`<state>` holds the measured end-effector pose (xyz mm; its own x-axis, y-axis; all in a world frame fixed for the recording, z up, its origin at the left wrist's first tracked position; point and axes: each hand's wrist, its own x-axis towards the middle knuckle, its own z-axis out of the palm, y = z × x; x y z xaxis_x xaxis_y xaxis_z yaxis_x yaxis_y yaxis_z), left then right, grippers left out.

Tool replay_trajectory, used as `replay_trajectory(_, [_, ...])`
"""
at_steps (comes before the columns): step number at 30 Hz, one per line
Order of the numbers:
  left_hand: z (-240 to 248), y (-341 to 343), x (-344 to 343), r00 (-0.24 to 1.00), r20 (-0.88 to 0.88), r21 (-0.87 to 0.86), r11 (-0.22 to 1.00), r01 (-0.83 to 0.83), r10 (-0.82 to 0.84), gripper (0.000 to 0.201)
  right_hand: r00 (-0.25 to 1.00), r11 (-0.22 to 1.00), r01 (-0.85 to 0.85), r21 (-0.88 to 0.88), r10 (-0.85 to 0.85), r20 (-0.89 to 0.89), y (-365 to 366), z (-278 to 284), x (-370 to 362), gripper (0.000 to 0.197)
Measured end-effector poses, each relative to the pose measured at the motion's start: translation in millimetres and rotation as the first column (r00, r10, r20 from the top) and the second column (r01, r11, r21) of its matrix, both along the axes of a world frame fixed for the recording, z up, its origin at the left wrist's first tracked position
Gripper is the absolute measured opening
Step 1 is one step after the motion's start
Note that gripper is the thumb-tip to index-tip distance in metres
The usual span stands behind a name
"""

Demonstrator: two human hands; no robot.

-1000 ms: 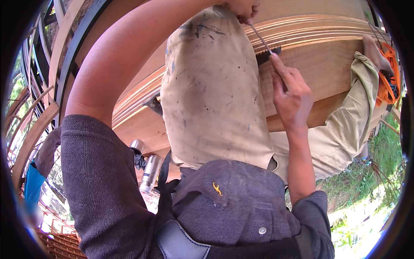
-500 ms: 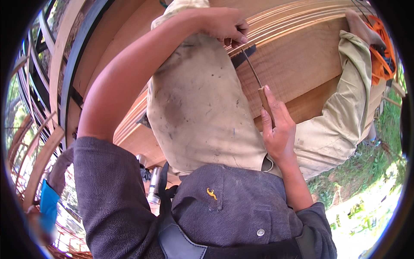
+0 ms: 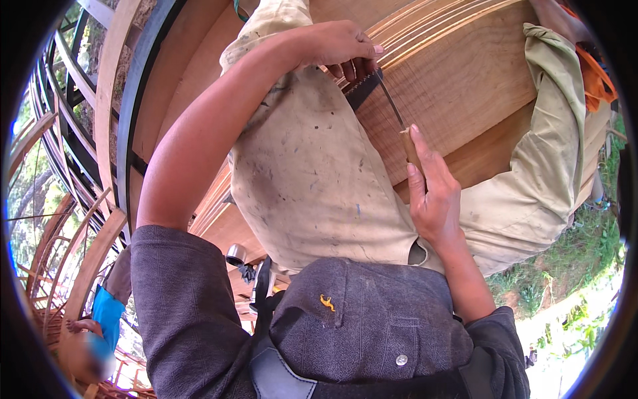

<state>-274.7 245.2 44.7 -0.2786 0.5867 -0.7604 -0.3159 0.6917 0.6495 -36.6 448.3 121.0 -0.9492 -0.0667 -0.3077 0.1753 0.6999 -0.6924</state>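
In my right hand (image 3: 435, 193) is a slim metal file (image 3: 391, 100) with a wooden handle (image 3: 411, 147). Its fingers wrap the handle, with the index finger stretched along it. The file's tip meets the toothed edge of a dark saw blade (image 3: 362, 93), which slants beside my trousered leg. My left hand (image 3: 342, 48) reaches across that leg, its fingers curled and closed at the blade's upper part beside the file tip. Those fingers and my leg hide part of the saw, and its handle is out of sight.
Wooden planks (image 3: 458, 73) and several thin strips (image 3: 425, 26) lie beneath me. Curved timber ribs (image 3: 106, 100) stand at the left. Another person in a blue garment (image 3: 106, 312) is at the lower left. An orange item (image 3: 597, 76) lies by my foot; a metal cup (image 3: 235, 254) stands near my left elbow.
The view has shifted slightly. My left hand sits a little lower, and the saw blade shows at a steeper slant with its teeth visible. The file remains at the blade's edge.
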Motion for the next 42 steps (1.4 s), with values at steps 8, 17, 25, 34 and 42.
replay_trajectory(8, [-4.8,-7.0,0.2,1.000,0.005,0.074,0.997,0.012,-0.013,0.033,0.999,1.000,0.019,-0.014,-0.018,0.044,-0.9,-1.9,-2.5,0.059])
replay_trajectory(17, [-17.3,-5.0,1.0,0.998,-0.065,0.166,0.985,0.033,-0.022,0.026,0.998,1.000,0.010,0.002,-0.011,0.066,0.8,0.8,-7.8,0.060])
replay_trajectory(25, [-57.5,-29.4,-21.0,0.992,-0.120,0.062,0.998,-0.013,0.021,0.021,0.997,0.997,-0.030,0.067,0.024,0.078,-20.0,-1.0,-46.0,0.059])
replay_trajectory(34, [-30.4,-33.4,-25.7,0.993,-0.113,0.143,0.989,-0.028,0.044,0.019,0.999,0.999,-0.040,0.018,0.040,-0.011,-13.3,-5.5,-45.5,0.058])
replay_trajectory(42, [4.5,-8.1,-11.8,0.990,-0.124,0.121,0.990,0.079,-0.064,0.021,0.999,1.000,0.006,0.019,-0.006,0.032,-1.0,5.3,-18.2,0.060])
